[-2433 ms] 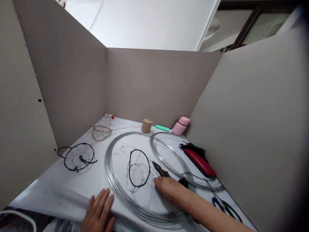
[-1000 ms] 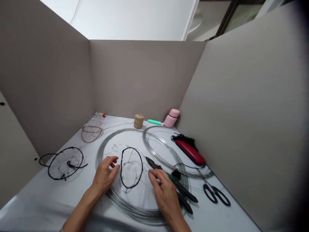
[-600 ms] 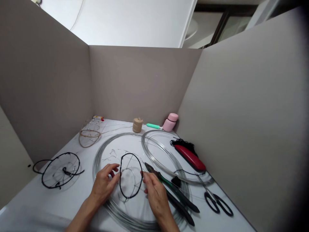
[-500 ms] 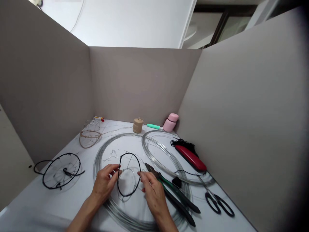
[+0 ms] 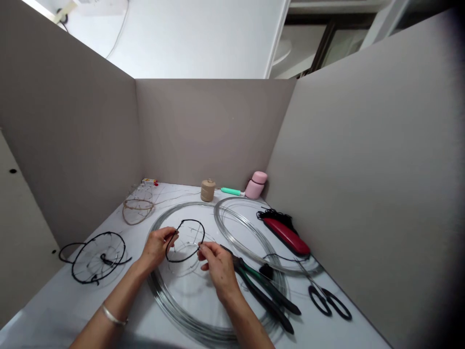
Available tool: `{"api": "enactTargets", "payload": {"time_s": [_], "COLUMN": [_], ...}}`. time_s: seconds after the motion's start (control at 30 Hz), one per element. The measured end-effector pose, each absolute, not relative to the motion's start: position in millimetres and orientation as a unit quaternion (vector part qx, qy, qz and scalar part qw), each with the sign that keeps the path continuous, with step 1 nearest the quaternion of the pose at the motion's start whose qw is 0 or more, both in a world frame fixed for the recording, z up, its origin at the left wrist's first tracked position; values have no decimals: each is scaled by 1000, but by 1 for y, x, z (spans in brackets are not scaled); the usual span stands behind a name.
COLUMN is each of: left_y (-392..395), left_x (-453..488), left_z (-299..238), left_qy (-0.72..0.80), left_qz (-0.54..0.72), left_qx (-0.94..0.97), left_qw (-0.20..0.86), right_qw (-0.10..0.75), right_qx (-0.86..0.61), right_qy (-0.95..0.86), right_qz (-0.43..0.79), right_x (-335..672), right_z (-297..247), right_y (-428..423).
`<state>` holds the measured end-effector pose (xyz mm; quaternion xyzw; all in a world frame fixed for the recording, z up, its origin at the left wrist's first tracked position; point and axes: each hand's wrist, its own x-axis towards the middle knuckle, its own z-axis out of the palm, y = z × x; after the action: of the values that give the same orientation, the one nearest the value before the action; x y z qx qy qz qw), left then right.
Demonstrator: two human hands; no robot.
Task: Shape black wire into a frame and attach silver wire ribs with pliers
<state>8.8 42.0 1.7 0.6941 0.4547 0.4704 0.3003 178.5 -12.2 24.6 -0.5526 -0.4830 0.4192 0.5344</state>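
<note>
Black wire hoop (image 5: 185, 240); red case (image 5: 286, 236); pink bottle (image 5: 256, 184).

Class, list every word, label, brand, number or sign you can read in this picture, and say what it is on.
No text can be read.
Small box at the back wall: coloured print, too small to read.
Wire ring, held by the left hand and right hand: no marks.
Red case, pink bottle: no visible label.

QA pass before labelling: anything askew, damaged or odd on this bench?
Nothing damaged or spilled. Mild clutter only: the green-handled pliers lie across the rim of the large wire coil, which the smaller wire coil overlaps. The left hand and right hand pinch the black wire hoop, tilted.
</note>
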Motion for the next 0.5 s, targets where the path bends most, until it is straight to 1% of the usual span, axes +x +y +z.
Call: {"api": "enactTargets", "payload": {"time_s": [0.17,0.5], "left_y": [51,53], "left_x": [11,2], "left_z": [-9,-16], "left_qy": [450,463], "left_qz": [466,464], "left_qx": [694,680], "left_qw": [314,328], "right_qw": [537,514], "right_qx": [-557,-564], "right_qy": [-466,-493], "right_qz": [430,418], "right_x": [178,184], "right_z": [21,11], "right_y": [-14,-22]}}
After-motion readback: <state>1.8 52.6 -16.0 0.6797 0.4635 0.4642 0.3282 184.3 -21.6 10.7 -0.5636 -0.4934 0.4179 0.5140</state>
